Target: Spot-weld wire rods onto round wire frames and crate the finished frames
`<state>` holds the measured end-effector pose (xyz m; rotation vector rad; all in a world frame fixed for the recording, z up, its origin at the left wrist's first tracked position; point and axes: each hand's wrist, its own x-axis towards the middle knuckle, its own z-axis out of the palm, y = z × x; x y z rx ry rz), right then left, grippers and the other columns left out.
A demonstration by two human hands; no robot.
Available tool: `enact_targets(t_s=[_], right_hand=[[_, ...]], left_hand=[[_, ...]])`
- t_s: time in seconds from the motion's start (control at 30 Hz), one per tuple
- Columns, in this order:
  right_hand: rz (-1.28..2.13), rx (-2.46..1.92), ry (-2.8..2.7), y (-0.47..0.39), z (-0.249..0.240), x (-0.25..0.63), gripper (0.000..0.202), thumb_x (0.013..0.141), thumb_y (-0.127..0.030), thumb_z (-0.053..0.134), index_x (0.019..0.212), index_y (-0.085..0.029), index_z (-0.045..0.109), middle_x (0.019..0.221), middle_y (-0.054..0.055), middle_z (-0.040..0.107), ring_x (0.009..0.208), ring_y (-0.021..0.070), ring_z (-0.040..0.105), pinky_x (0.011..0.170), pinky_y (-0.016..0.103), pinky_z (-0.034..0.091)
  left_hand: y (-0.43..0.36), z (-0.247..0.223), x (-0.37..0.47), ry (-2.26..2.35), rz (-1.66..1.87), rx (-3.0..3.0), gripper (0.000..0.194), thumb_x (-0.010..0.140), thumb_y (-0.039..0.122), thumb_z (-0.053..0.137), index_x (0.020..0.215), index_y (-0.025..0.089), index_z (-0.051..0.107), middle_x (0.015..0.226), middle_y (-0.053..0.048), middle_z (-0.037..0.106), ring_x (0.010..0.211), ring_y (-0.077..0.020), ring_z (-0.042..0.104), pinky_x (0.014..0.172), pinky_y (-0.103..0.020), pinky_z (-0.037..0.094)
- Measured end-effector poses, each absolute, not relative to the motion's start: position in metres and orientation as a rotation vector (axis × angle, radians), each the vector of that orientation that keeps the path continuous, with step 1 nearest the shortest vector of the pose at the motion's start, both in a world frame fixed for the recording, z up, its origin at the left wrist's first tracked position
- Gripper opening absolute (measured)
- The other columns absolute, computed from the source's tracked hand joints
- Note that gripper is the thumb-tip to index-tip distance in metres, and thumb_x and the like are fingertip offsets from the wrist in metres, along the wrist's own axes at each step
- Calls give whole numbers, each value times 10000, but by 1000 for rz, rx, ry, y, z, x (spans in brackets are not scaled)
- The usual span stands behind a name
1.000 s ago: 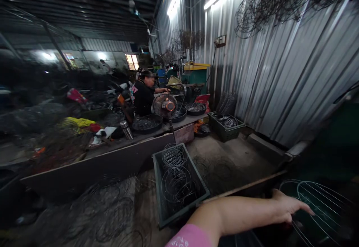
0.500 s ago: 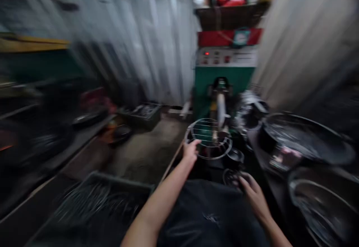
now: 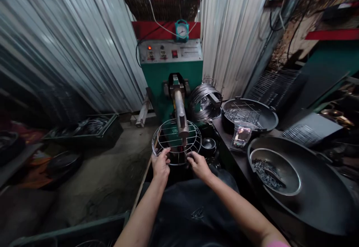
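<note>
A round wire rack (image 3: 165,136) of rings and crossbars sits under the electrode arm (image 3: 181,112) of a green spot-welding machine (image 3: 154,78). My left hand (image 3: 161,165) is closed on its near left rim, with the thumb on top. At the near right rim, beside the electrode tip, the fingers of my right hand (image 3: 198,164) pinch together. Whatever small piece they hold is too hidden to name. Several short wire bits (image 3: 197,213) lie on the dark apron (image 3: 179,202) over my lap.
Right of the machine hangs a wire coil (image 3: 206,103). Two large pans (image 3: 270,118) stand on the right; the nearer surrounds a metal bowl (image 3: 294,181) of small parts. A small metal dish (image 3: 209,144) sits beside the rack. Crates (image 3: 112,127) line the left floor.
The view has swung right and steadied. My right hand has come up from beside the lap to the rack's near rim. My left hand still holds the rack.
</note>
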<state>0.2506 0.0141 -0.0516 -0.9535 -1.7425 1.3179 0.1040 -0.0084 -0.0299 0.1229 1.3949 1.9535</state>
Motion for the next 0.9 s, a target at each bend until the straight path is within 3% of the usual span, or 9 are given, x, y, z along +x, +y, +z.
enact_targets(t_s=[0.43, 0.9], right_hand=[[1394, -974, -1575, 17, -50, 245, 80, 778, -259, 467, 782, -191, 508, 696, -10, 595, 472, 102, 557, 482, 219, 424], [1378, -923, -1628, 27, -51, 245, 62, 777, -236, 458, 777, -188, 496, 642, -29, 574, 462, 91, 543, 478, 207, 424]], left_hand=[[-12, -24, 117, 1398, 2023, 50, 550, 444, 173, 722, 859, 224, 364, 668, 94, 410, 427, -7, 298, 364, -150, 186], [-4, -31, 114, 1436, 1977, 23, 504, 460, 211, 719, 803, 218, 351, 608, 107, 384, 401, -7, 271, 364, -158, 186]])
